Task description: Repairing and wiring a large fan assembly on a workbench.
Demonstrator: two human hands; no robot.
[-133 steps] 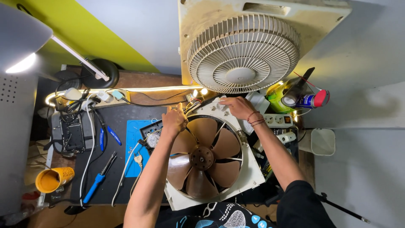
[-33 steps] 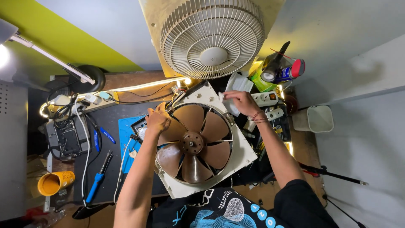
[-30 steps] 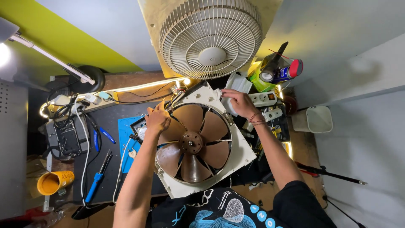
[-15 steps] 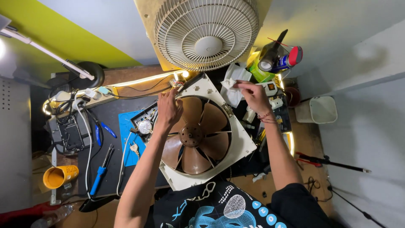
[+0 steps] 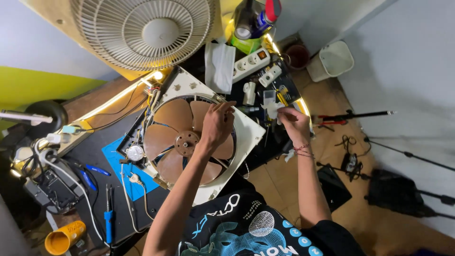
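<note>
A white square fan housing point(image 5: 246, 130) with brown blades point(image 5: 173, 116) lies flat on the dark workbench. My left hand point(image 5: 215, 127) rests on a blade beside the hub point(image 5: 185, 140), its fingertips reaching the ring at the far rim. My right hand point(image 5: 293, 122) is off the housing to the right, above the bench edge. It pinches a small white scrap point(image 5: 272, 109) between thumb and fingers. What the scrap is made of I cannot tell.
A white box fan point(image 5: 142, 28) stands at the back. Near it are a white cloth point(image 5: 219, 66), a power strip point(image 5: 249, 64) and a spray can point(image 5: 256, 16). A blue mat point(image 5: 121, 166), a blue screwdriver point(image 5: 109, 220), pliers point(image 5: 90, 173) and a yellow cup point(image 5: 61, 237) lie left. A white bin point(image 5: 336, 59) sits on the floor.
My left hand slid from the housing's left rim onto the blades. My right hand left the far corner, moved right and now pinches a white scrap. The view swung round.
</note>
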